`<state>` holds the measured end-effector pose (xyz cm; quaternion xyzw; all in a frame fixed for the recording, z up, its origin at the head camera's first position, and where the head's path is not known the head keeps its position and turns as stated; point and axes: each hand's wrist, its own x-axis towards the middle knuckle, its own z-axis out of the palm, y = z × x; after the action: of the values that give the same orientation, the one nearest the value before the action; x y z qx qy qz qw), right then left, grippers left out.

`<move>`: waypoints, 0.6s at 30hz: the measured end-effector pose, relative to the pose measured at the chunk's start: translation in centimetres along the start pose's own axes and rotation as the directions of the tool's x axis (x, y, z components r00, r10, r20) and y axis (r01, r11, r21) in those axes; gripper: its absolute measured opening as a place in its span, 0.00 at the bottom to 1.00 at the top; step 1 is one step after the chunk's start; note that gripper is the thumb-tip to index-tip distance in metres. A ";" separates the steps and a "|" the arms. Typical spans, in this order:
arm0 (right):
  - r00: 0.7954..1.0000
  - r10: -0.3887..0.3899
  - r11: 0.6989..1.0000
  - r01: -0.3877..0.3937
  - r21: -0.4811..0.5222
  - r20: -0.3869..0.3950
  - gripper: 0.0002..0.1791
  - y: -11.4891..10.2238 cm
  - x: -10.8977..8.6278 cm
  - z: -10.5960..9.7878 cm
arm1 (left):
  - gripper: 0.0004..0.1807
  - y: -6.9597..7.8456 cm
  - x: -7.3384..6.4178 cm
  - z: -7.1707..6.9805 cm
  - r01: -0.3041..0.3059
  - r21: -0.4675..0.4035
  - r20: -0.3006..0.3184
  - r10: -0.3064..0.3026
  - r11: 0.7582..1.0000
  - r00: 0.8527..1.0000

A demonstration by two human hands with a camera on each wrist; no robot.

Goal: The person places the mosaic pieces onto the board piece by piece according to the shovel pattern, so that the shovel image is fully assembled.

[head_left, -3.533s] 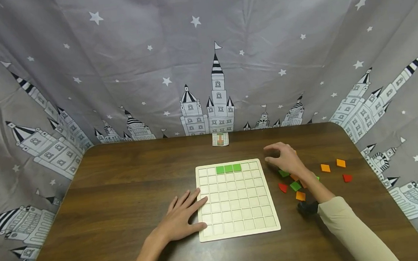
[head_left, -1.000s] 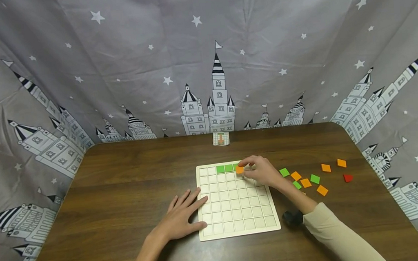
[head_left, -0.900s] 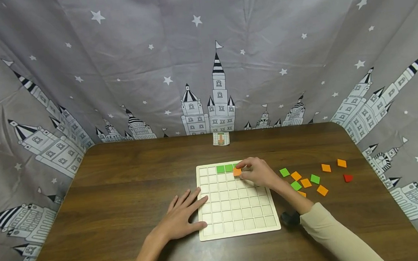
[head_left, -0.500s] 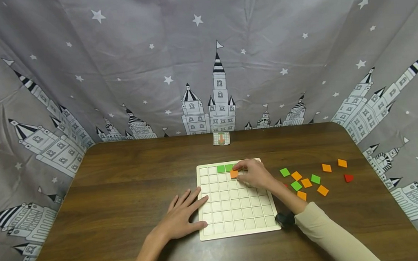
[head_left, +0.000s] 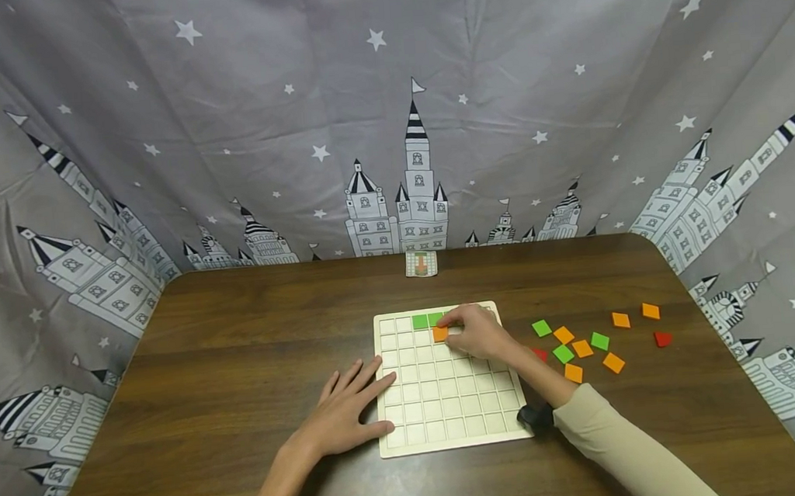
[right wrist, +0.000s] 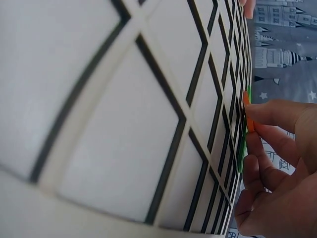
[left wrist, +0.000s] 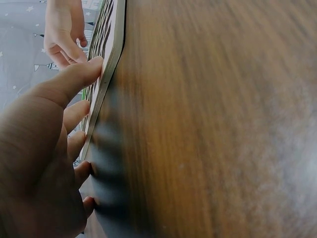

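A cream grid board (head_left: 441,409) lies on the brown table. Green square tiles (head_left: 420,322) fill cells of its far row, partly covered by my right hand (head_left: 477,333). That hand pinches an orange square tile (head_left: 440,334) between thumb and fingers, just below the green ones. In the right wrist view the orange tile (right wrist: 248,113) is tilted at the board's surface; whether it sits in a cell I cannot tell. My left hand (head_left: 346,417) lies with spread fingers on the board's left edge. Its thumb tip touches the rim in the left wrist view.
Loose orange (head_left: 582,349), green (head_left: 599,340) and red (head_left: 663,339) pieces lie scattered right of the board. A small card (head_left: 421,263) with a printed grid pattern stands at the table's far edge, before a grey castle-print curtain (head_left: 255,134).
My right hand has come from the loose pieces to the board with an orange tile. Over the last second it has slid the tile leftward and slightly nearer. My left hand stays put.
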<state>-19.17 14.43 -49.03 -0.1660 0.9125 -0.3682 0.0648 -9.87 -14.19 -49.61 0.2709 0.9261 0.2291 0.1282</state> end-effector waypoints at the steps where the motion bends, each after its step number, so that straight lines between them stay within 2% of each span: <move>1: 1.000 0.004 1.000 -0.004 0.003 0.003 0.17 -0.1 0.0 0.1 | 0.40 0.0 0.0 0.0 -0.001 0.000 0.000 0.001 1.000 1.000; 14: 1.000 -0.007 0.999 0.007 -0.049 -0.006 0.17 -0.3 0.0 0.3 | 0.39 -0.2 0.0 0.1 -0.006 -0.004 -0.008 0.006 1.000 1.000; 18: 1.000 -0.012 0.999 0.012 -0.036 -0.019 0.16 -0.1 -0.2 0.1 | 0.39 -0.2 0.0 0.2 -0.007 -0.003 -0.011 0.007 1.000 1.000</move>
<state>-18.94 14.37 -49.10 -0.1690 0.9185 -0.3539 0.0507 -9.92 -14.24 -49.85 0.2728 0.9254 0.2326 0.1227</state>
